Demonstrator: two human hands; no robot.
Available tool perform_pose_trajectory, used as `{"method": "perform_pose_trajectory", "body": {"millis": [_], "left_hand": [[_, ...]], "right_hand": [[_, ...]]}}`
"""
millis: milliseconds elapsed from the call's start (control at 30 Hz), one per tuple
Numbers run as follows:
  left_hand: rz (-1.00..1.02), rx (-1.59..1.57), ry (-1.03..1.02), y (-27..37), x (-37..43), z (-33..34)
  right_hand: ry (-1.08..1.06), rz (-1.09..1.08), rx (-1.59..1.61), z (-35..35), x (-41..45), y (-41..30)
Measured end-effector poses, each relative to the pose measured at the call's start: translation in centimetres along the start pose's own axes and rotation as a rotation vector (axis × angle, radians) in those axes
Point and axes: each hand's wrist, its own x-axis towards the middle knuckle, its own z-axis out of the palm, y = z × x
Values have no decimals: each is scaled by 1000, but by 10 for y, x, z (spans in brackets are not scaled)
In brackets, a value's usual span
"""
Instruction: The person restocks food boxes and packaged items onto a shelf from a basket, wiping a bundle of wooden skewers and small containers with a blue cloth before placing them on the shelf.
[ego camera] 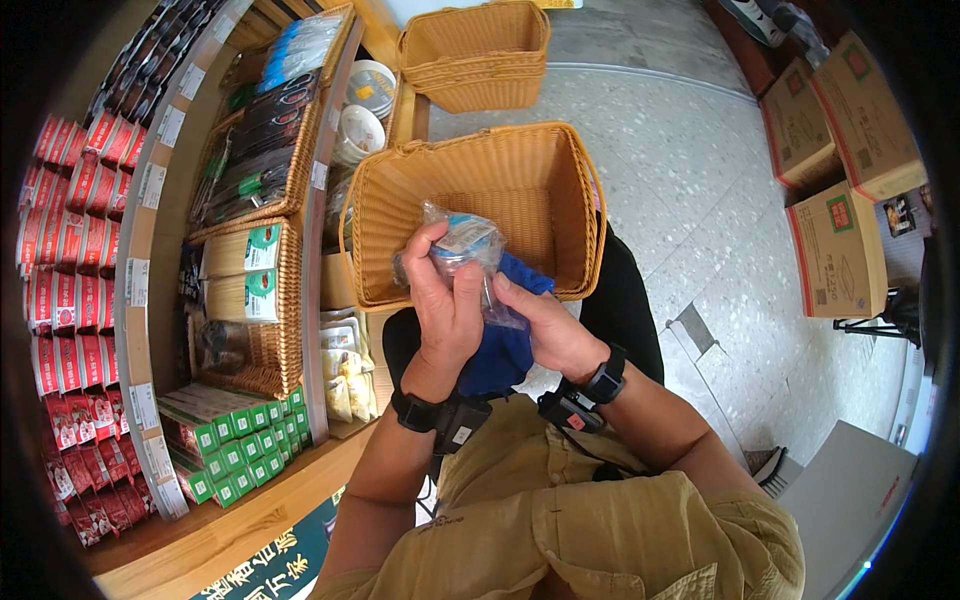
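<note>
My left hand (442,300) grips a clear plastic-wrapped package (469,236) with a blue and white printed label. What is inside the wrapping is hard to make out. A blue cloth (491,360) is held in my right hand (544,319), bunched under the lower end of the wrapping and hanging down towards my lap. The right thumb lies close to the plastic. Both hands are over the near rim of a woven wicker basket (555,206) in front of me; its inside shows bare weave beyond the package.
Stacked wicker baskets (480,56) stand beyond. The shelf at left carries red-labelled packs (75,225), skewer packs (240,274), green-ended boxes (240,442) and bowls (364,127). Cardboard cartons (840,255) sit at right on the grey tiled floor (675,225).
</note>
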Motion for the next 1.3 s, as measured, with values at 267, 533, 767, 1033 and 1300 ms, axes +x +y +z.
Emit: {"method": "perform_pose_trajectory", "body": {"millis": [267,533,767,1033,1300], "left_hand": [[216,232,-112,-13,-2,-7],[-108,135,13,-58,7,-26],[-512,322,-144,-127,31,-58],[-507,470,-498,-209,44,-31],[-678,539,-767,-281,31,19]], "right_hand": [[96,71,204,-10,7,0],[232,-17,94,-33,7,-8],[438,-79,78,-56,-4,-35],[410,-133,86,-69,-5,-37],[465,-79,-7,-78,5,-45]]}}
